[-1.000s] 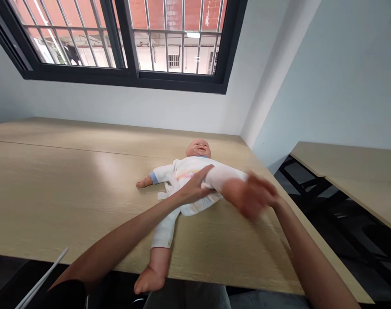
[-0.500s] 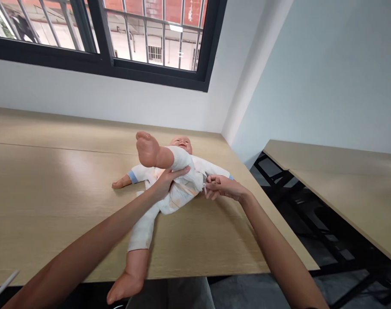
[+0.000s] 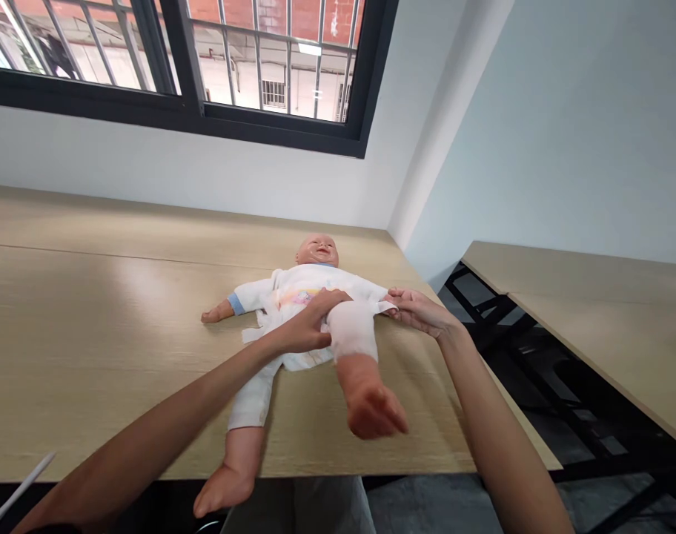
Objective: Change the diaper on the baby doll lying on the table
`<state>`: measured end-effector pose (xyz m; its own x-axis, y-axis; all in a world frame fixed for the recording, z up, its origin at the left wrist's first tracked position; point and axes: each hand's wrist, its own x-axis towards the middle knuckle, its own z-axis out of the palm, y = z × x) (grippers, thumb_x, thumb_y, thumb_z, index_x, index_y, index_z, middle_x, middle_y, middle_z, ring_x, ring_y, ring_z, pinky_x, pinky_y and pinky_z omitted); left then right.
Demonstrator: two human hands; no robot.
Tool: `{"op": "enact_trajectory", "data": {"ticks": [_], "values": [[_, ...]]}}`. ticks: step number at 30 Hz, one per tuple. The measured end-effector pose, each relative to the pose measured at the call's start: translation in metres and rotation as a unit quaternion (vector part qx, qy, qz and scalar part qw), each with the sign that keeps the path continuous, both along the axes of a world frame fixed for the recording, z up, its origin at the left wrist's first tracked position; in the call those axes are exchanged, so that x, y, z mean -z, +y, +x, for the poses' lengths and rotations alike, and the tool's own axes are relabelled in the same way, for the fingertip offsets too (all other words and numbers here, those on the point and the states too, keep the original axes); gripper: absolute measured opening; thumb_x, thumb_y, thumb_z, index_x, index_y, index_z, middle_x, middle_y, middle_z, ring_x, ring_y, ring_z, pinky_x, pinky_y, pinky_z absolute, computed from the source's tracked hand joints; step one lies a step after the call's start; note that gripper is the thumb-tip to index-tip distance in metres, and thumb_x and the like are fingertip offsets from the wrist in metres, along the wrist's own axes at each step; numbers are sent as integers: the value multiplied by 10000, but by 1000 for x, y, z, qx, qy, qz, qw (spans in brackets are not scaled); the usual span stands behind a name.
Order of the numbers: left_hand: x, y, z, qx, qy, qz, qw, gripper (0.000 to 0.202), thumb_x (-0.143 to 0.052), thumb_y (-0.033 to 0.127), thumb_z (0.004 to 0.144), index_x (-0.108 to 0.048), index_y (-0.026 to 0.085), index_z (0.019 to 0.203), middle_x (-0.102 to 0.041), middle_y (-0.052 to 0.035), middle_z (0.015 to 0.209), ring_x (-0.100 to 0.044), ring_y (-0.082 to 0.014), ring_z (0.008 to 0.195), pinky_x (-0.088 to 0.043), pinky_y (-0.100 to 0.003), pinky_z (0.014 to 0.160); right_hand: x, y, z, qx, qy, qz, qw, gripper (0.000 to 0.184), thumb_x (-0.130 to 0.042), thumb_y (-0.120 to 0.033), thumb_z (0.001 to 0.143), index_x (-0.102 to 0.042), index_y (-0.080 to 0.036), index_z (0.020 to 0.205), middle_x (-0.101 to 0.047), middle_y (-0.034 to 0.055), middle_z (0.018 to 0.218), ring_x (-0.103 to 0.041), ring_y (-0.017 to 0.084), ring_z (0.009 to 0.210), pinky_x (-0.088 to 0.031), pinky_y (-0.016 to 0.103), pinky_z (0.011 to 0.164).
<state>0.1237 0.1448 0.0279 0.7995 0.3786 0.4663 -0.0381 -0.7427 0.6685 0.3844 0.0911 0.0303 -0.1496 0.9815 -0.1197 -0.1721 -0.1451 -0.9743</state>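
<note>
A baby doll (image 3: pixel 293 285) in a white suit with blue cuffs lies on its back, head away from me. Around its hips is what looks like a white diaper (image 3: pixel 310 361), with one side flap (image 3: pixel 253 335) sticking out on the left. My left hand (image 3: pixel 313 322) lies over the doll's lower belly, fingers apart, touching the top of its bent leg (image 3: pixel 353 330). My right hand (image 3: pixel 419 310) is closed in a pinch on a white diaper tab (image 3: pixel 385 305), stretched out beside the doll's right-side hip. The doll's other leg (image 3: pixel 243 437) hangs past the table's front edge.
The doll lies on a light wooden table (image 3: pixel 121 348) against a wall with a barred window (image 3: pixel 276 67). To the right, across a gap, stands another table (image 3: pixel 594 311) with black legs. A thin white rod (image 3: pixel 21 486) shows at the lower left.
The doll's raised leg has come down to the right, its foot now pointing towards me. My left hand has shifted right; my right hand has moved outward, pulling the white tab.
</note>
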Motion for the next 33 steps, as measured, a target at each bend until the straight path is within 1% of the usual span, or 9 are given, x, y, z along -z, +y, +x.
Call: {"op": "enact_trajectory", "data": {"ticks": [4, 9, 16, 20, 24, 26, 28, 30, 33], "values": [[-2, -3, 3, 22, 45, 119, 992, 456, -650, 245, 679, -559, 155, 1116, -559, -57, 1125, -456, -208, 1080, -231, -410, 1082, 3, 1, 1, 11, 6, 39, 999, 503, -830, -272, 637, -381, -121, 805, -461, 5, 760, -445, 63, 670, -389, 178, 619], [6, -10, 7, -1, 103, 213, 972, 517, -702, 320, 638, -566, 208, 1125, -527, -36, 1173, -422, -218, 1178, -26, -467, 1151, 6, 3, -5, 3, 0, 79, 997, 516, -793, -330, 709, -328, -138, 823, -432, 0, 775, -433, 65, 691, -388, 185, 630], [9, -17, 17, -6, 212, 341, 916, 588, -689, 316, 630, -561, 206, 1193, -478, -93, 1284, -374, -279, 1245, -68, -567, 1131, 10, 6, -24, 20, 28, 93, 995, 573, -810, -349, 683, -300, -146, 848, -423, -26, 761, -445, 49, 692, -431, 171, 669], [-5, -14, 15, 39, 252, 297, 920, 695, -729, 345, 629, -522, 150, 1263, -431, -128, 1323, -324, -307, 1290, -59, -568, 1143, 21, 11, -32, 17, 21, 126, 992, 434, -743, -334, 782, -374, -139, 898, -458, -16, 774, -453, 47, 693, -415, 178, 675], [-29, -3, 3, 117, 171, 123, 971, 656, -742, 270, 687, -496, 181, 1289, -398, -82, 1347, -330, -206, 1305, -225, -369, 1152, 29, 16, -34, 42, 34, 148, 987, 379, -719, -333, 812, -413, -150, 942, -494, -6, 804, -482, 59, 724, -403, 188, 684], [-35, 1, -2, 71, 120, 101, 985, 436, -662, 172, 768, -546, 174, 1188, -490, -48, 1235, -404, -163, 1214, -326, -296, 1067, 31, 18, -35, 59, 41, 150, 986, 405, -739, -346, 788, -418, -153, 941, -505, -2, 814, -485, 67, 726, -403, 197, 679], [-34, 1, -4, -26, 122, 151, 981, 234, -599, 163, 831, -587, 149, 1064, -553, -39, 1079, -462, -170, 1084, -379, -298, 966, 31, 17, -36, 70, 36, 149, 986, 418, -748, -356, 773, -429, -151, 948, -524, 7, 838, -488, 71, 726, -413, 208, 692], [-27, -5, -3, -98, 174, 224, 954, 170, -532, 223, 903, -605, 134, 1027, -565, -59, 1028, -483, -194, 1019, -401, -321, 887, 29, 16, -37, 78, 24, 145, 986, 416, -742, -364, 778, -435, -152, 962, -536, 7, 839, -492, 72, 722, -420, 210, 701], [-10, -18, 3, -142, 239, 329, 903, 275, -385, 214, 971, -611, 126, 1099, -568, -92, 1079, -491, -224, 1032, -400, -377, 903, 27, 14, -41, 91, -14, 156, 983, 416, -730, -388, 787, -436, -153, 966, -539, -5, 804, -485, 66, 703, -418, 204, 695]]}}
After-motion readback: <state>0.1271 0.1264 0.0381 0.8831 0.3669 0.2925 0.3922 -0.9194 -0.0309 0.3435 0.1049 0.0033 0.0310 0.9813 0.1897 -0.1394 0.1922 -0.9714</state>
